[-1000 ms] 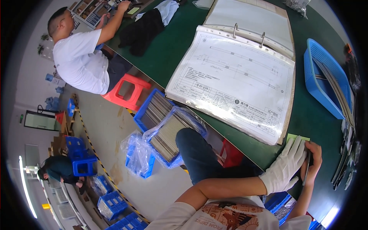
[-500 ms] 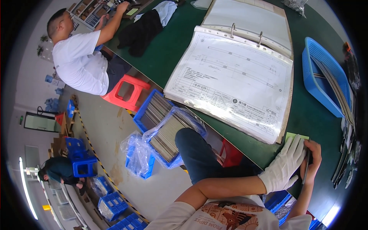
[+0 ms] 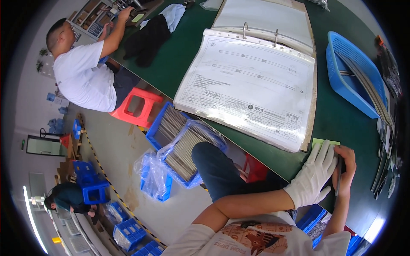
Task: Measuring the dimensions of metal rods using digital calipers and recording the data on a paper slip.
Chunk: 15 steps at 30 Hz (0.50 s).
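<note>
My left hand (image 3: 313,175), in a white glove, lies flat with its fingers stretched out at the near right edge of the green table. Its fingertips rest over a yellow-green slip of paper (image 3: 318,141). Close beside it, my bare right hand (image 3: 347,164) is closed, with its fingers bent around a slim grey metal strip (image 3: 339,177). The strip stands out below the fingers toward my wrist; its far end is hidden by the hand.
An open ring binder (image 3: 245,89) with drawings covers much of the green table (image 3: 188,53). Right of it sits a blue basket (image 3: 337,87) holding long metal strips, with tools (image 3: 382,168) nearby. Blue crates (image 3: 156,141) of rods stand below the table's edge. A person (image 3: 83,72) sits far left.
The whole view has shifted a little, so the table things appear farther left and higher. Both hands keep nearly the same pose against the table.
</note>
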Each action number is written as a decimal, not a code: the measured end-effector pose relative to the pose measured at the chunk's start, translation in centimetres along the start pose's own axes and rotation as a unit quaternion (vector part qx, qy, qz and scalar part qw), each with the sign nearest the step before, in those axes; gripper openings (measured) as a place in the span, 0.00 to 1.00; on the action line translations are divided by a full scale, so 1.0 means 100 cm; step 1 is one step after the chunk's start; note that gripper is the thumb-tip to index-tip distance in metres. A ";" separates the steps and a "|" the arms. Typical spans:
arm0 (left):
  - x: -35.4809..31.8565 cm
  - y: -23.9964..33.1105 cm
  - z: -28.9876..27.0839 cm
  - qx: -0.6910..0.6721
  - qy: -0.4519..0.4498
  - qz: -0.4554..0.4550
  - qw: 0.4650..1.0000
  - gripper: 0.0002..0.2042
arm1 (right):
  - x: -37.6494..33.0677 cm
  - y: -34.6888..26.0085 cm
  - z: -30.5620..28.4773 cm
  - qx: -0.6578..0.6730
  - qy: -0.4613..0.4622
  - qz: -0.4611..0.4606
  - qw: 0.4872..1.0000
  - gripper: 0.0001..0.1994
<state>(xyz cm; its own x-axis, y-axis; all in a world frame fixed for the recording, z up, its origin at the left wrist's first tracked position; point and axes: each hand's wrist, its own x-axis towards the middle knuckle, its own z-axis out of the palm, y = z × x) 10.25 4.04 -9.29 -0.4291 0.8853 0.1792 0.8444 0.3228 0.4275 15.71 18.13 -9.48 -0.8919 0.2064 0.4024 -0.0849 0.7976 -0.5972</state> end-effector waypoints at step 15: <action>0.002 -0.001 0.003 0.006 0.007 -0.009 1.000 0.32 | -0.005 -0.004 -0.004 0.016 0.080 0.086 0.993 0.18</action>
<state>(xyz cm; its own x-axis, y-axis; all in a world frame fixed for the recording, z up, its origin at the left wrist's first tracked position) 10.14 4.23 -9.54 -0.4479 0.8749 0.1842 0.8408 0.3421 0.4194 16.31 17.94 -9.20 -0.8125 0.4271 0.3967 0.0452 0.7246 -0.6877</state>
